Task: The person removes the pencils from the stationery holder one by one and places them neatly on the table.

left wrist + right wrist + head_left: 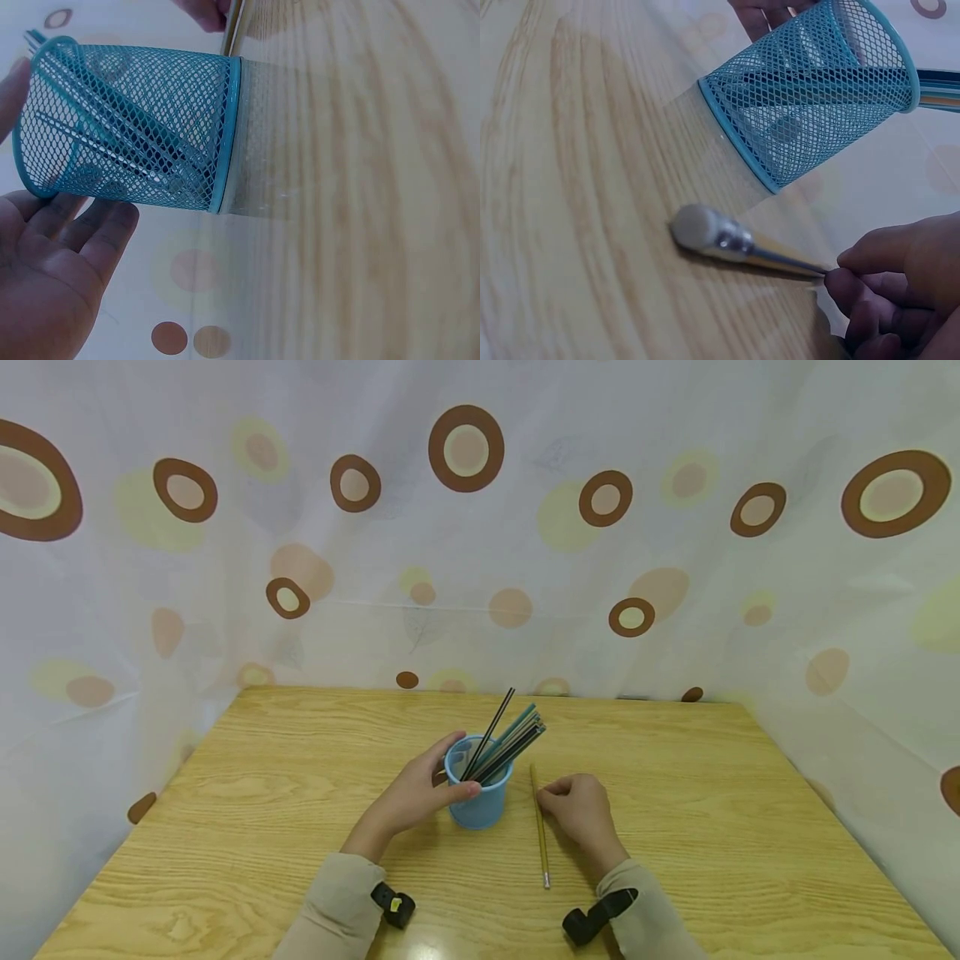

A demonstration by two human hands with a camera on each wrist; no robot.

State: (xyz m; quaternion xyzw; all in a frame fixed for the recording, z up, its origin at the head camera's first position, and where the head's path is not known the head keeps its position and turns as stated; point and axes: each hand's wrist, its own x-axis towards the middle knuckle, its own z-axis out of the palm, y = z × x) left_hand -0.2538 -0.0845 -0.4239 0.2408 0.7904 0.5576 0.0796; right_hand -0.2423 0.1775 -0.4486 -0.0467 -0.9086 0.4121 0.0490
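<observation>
A light blue mesh pencil cup (477,810) stands upright on the table, with several dark and teal pencils (517,750) leaning to the right in it. My left hand (411,795) holds the cup near its rim, thumb on the near side and fingers around the far side. To the right of the cup, a yellow pencil (542,847) lies on the wood, its eraser end toward me. My right hand (582,810) pinches this pencil between thumb and forefinger; in the right wrist view its white eraser and metal band (720,234) show close up.
The wood-grain table (712,810) extends to both sides and behind the cup. A pale curtain (480,543) with brown rings and coloured spots hangs along its back and sides. Both wrists wear black camera mounts (600,917) over beige sleeves.
</observation>
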